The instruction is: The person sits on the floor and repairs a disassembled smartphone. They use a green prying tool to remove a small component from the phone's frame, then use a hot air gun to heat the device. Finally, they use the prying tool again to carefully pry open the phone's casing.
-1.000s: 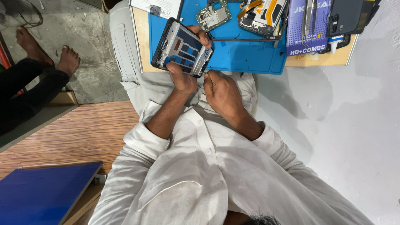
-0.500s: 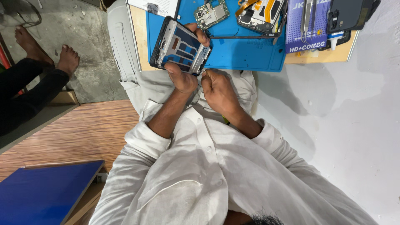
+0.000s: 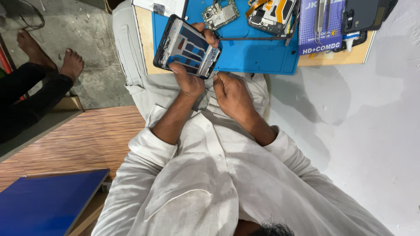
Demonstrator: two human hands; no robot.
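While left hand (image 3: 189,81) grips phone frame (image 3: 187,46), right hand (image 3: 232,94) fisted beside.

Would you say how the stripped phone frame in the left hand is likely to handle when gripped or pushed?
The phone frame looks thin and hollowed out, so probably light and somewhat bendable. The left hand pinches it by opposite edges, suggesting it suits edge holding. Flat, it should slide on the blue mat rather than roll.

The left hand (image 3: 189,78) is raised with thumb and fingers (image 3: 209,35) curled in a grip, forearm bare below a rolled white sleeve. The right hand (image 3: 232,94) sits just beside it, closed into a loose fist, knuckles up.
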